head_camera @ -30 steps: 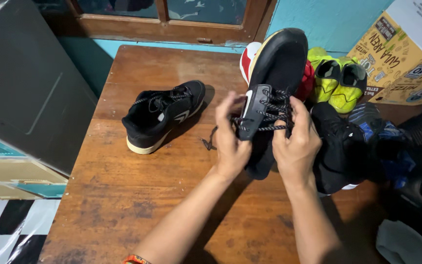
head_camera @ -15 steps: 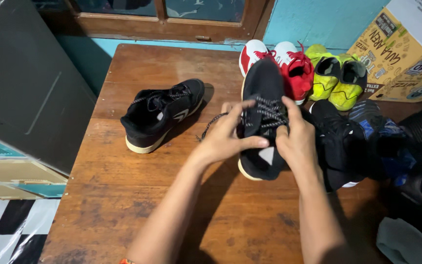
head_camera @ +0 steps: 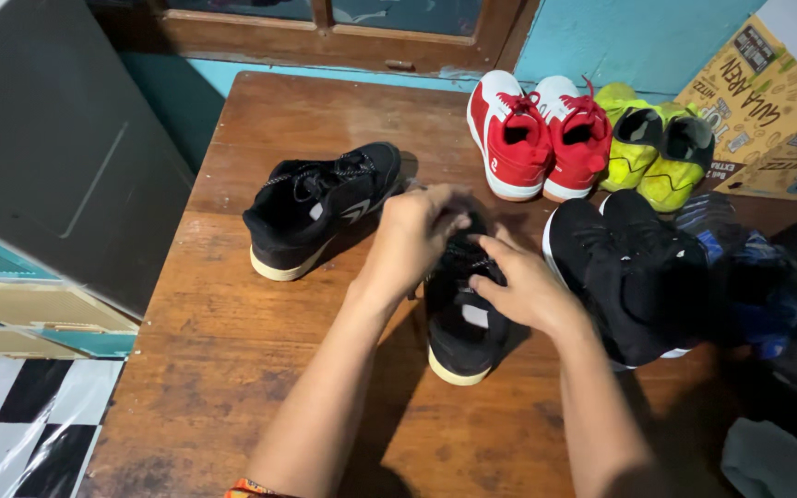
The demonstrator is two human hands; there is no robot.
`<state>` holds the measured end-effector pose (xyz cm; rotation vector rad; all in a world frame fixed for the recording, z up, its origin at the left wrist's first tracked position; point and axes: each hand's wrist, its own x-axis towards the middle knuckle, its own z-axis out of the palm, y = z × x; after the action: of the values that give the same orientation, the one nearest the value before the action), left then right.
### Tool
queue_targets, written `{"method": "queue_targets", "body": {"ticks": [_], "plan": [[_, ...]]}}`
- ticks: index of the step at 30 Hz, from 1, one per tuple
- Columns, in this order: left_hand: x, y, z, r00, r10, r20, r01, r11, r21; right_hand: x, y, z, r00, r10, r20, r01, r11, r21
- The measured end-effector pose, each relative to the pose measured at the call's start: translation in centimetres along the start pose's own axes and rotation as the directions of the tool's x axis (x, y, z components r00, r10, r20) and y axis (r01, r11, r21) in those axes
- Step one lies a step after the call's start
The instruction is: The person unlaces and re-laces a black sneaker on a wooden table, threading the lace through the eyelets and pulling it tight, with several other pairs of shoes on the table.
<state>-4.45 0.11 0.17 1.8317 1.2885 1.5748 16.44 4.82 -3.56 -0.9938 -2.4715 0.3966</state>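
Note:
A black sneaker (head_camera: 461,329) with a pale sole stands on the wooden table (head_camera: 232,350) in front of me, heel toward me. My left hand (head_camera: 410,236) pinches its laces near the toe end. My right hand (head_camera: 520,288) rests on the shoe's right side with fingers on the laces. Its matching black sneaker (head_camera: 320,207) lies to the left, angled, untouched.
A red pair (head_camera: 537,135) and a yellow-green pair (head_camera: 652,155) of shoes stand at the table's back. Another black pair (head_camera: 634,272) and blue shoes (head_camera: 740,277) crowd the right side. A cardboard box (head_camera: 767,101) sits far right; a dark cabinet (head_camera: 48,157) stands left.
The black sneaker was held up sole-out a second ago; it has come down to stand on the table, and both hands now work at its laces.

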Motion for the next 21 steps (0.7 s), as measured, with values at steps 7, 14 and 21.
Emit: {"method": "queue_targets", "body": {"ticks": [7, 14, 21], "plan": [[-0.6, 3.2, 0.4, 0.991, 0.125, 0.038, -0.119, 0.982, -0.145, 2.1, 0.6, 0.5, 0.989, 0.145, 0.031, -0.129, 0.741, 0.659], [-0.1, 0.7, -1.3, 0.952, -0.304, 0.016, 0.299, 0.942, 0.152, 3.2, 2.7, -4.7, 0.912, 0.402, 0.083, -0.193, 0.242, 0.951], [-0.2, -1.6, -1.6, 0.733, -0.585, 0.347, 0.471, 0.804, 0.363, 2.3, 1.8, -3.3, 0.918, 0.388, 0.084, -0.324, 0.612, 0.722]]}}
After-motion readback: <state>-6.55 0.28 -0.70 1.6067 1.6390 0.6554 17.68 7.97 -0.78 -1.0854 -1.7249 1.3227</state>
